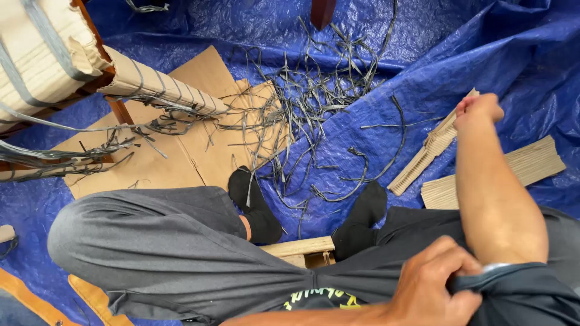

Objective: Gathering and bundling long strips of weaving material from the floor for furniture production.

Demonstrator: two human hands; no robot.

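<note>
blue tarp [483, 54] covers the floor, strewn with grey fibre strips [314, 90] and flat cardboard [181, 151]. right hand [478, 110] reaches far out, fingers curled closed round the end of a folded corrugated cardboard strip [423, 160], which lies on the tarp just beside a flat corrugated piece [531, 166]. left hand [432, 290] pinches the right sleeve [513, 290], closed on cloth. judgement: lift the strip from its end, keeping it straight so the folds don't crease; watch loose fibres snagging.
</note>
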